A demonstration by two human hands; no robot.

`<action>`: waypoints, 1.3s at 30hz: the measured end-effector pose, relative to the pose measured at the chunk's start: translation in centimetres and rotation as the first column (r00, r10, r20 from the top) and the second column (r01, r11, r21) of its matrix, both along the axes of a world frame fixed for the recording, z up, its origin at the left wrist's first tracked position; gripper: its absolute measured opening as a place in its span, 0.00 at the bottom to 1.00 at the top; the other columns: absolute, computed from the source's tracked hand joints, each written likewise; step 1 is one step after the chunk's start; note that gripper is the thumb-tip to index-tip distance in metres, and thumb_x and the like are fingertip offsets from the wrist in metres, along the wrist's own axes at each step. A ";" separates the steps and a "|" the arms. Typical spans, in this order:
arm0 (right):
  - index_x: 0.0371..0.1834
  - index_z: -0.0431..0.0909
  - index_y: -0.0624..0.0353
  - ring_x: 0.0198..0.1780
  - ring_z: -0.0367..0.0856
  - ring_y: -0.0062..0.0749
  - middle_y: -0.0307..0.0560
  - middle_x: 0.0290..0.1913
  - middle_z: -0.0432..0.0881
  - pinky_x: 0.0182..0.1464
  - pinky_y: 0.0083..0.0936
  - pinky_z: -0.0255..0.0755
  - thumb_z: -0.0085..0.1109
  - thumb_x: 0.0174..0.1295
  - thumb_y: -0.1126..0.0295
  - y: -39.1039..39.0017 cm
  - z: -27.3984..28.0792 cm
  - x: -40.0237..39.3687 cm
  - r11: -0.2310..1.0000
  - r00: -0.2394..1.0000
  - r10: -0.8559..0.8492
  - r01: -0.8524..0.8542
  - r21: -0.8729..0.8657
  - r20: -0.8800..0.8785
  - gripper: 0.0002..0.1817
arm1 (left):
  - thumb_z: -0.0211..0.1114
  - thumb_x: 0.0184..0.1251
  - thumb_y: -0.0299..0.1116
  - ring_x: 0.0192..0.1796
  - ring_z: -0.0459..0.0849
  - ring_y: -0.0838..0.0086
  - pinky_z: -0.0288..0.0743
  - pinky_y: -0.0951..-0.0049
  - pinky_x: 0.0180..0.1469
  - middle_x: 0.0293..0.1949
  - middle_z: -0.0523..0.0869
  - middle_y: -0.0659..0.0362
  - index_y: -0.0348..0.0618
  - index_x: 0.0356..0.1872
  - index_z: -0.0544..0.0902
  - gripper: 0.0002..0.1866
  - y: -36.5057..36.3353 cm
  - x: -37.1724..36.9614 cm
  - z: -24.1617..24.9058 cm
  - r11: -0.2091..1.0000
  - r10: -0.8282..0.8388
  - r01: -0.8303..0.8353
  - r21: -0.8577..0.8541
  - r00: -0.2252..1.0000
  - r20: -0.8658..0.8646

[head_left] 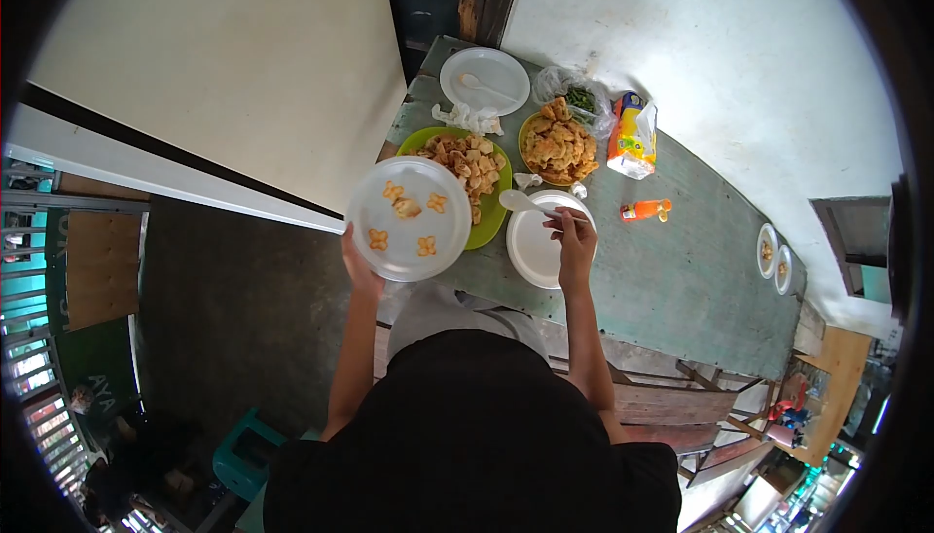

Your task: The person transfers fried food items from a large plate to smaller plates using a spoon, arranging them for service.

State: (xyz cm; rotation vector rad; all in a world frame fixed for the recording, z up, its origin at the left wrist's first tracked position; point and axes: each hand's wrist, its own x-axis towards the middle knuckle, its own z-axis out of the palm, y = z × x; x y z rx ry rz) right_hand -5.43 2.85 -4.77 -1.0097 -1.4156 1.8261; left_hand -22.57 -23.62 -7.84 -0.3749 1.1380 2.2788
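My left hand (362,266) grips the edge of a white plate (401,228), holding it raised at the table's left edge. Several small flower-shaped pieces of food and a paler folded piece (407,207) lie spread on it. In my right hand (576,239) is a white spoon (520,202), its bowl pointing left, above another white plate (535,253) on the table. The raised plate partly covers a green plate (499,217) heaped with fried pieces (475,165). Beyond my right hand sits a yellow dish of golden fritters (559,147).
At the back are a white plate (501,93) with a spoon, crumpled tissue (467,120), a plastic bag of green chillies or leaves (582,100) and a tissue pack (633,144). An orange bottle (644,210) lies rightward. A green stool (245,455) stands lower left.
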 end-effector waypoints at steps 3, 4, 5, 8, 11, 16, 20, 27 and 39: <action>0.37 0.76 0.69 0.27 0.81 0.25 0.48 0.29 0.82 0.26 0.20 0.70 0.48 0.65 0.73 0.1 -3.1 -0.2 0.969 0.970 0.024 -0.081 0.232 0.241 0.09 | 0.46 0.64 0.54 0.61 0.70 0.62 0.65 0.60 0.61 0.59 0.71 0.53 0.42 0.63 0.64 0.32 -1.7 -0.7 0.0 0.998 0.051 -0.051 -0.043 0.999 -0.004; 0.35 0.76 0.69 0.26 0.82 0.28 0.50 0.28 0.82 0.28 0.22 0.72 0.49 0.63 0.74 -0.4 -3.4 -0.6 0.926 0.954 0.008 -0.121 0.357 0.301 0.08 | 0.45 0.64 0.54 0.61 0.69 0.62 0.65 0.60 0.61 0.60 0.71 0.53 0.42 0.62 0.64 0.32 -2.0 -0.8 0.1 0.995 0.073 -0.074 -0.064 0.997 -0.007; 0.35 0.76 0.68 0.26 0.82 0.29 0.50 0.27 0.82 0.29 0.23 0.72 0.49 0.63 0.74 -0.9 -3.7 -1.0 0.908 0.940 0.015 -0.156 0.388 0.342 0.08 | 0.45 0.63 0.54 0.61 0.69 0.62 0.65 0.60 0.61 0.59 0.71 0.53 0.41 0.62 0.64 0.32 -2.3 -0.8 0.1 0.993 0.100 -0.100 -0.058 0.995 -0.005; 0.36 0.76 0.66 0.25 0.82 0.33 0.52 0.24 0.80 0.28 0.25 0.72 0.49 0.63 0.75 -2.7 -4.8 -2.4 0.847 0.946 0.047 -0.209 0.489 0.322 0.07 | 0.45 0.64 0.53 0.61 0.70 0.62 0.65 0.61 0.61 0.59 0.71 0.54 0.42 0.62 0.65 0.32 -2.9 -0.9 0.1 0.989 0.129 -0.128 -0.074 0.992 0.009; 0.37 0.76 0.65 0.25 0.80 0.29 0.49 0.25 0.80 0.27 0.24 0.71 0.49 0.63 0.74 -3.5 -8.9 -3.0 0.840 0.933 0.117 -0.275 0.467 0.339 0.07 | 0.45 0.64 0.53 0.61 0.70 0.62 0.64 0.61 0.61 0.59 0.71 0.54 0.41 0.62 0.65 0.32 -2.9 -0.6 0.4 0.990 0.127 -0.127 -0.064 0.992 -0.010; 0.43 0.73 0.65 0.33 0.79 0.23 0.44 0.32 0.82 0.30 0.16 0.68 0.47 0.68 0.69 -3.7 -12.0 -2.3 0.964 0.955 0.259 -0.248 -0.093 0.145 0.10 | 0.46 0.63 0.53 0.61 0.69 0.62 0.64 0.60 0.61 0.59 0.71 0.54 0.42 0.62 0.65 0.32 -2.5 -0.3 0.7 0.988 0.144 -0.144 -0.061 0.990 -0.006; 0.44 0.73 0.65 0.35 0.79 0.22 0.47 0.37 0.81 0.31 0.15 0.68 0.47 0.68 0.68 -3.3 -11.6 -0.5 0.973 0.978 0.206 -0.201 -0.115 0.038 0.11 | 0.45 0.64 0.53 0.61 0.69 0.62 0.64 0.60 0.61 0.59 0.71 0.53 0.41 0.62 0.65 0.32 -2.1 0.2 1.2 0.988 0.128 -0.127 -0.084 0.992 0.007; 0.44 0.73 0.66 0.35 0.80 0.24 0.48 0.38 0.80 0.30 0.15 0.68 0.47 0.68 0.68 -2.3 -10.1 0.9 0.962 0.986 0.165 -0.169 -0.214 -0.038 0.11 | 0.45 0.63 0.54 0.62 0.69 0.61 0.64 0.60 0.62 0.60 0.70 0.53 0.41 0.62 0.64 0.33 -0.9 0.7 0.9 0.996 0.069 -0.069 -0.063 0.998 -0.007; 0.44 0.73 0.68 0.33 0.78 0.22 0.50 0.38 0.81 0.30 0.15 0.66 0.48 0.67 0.67 0.1 -5.0 1.9 0.987 0.990 0.079 -0.094 -0.130 -0.115 0.13 | 0.49 0.60 0.42 0.62 0.68 0.63 0.63 0.62 0.63 0.58 0.70 0.54 0.39 0.60 0.64 0.28 0.7 0.6 -1.8 0.986 0.047 -0.048 0.157 0.999 0.006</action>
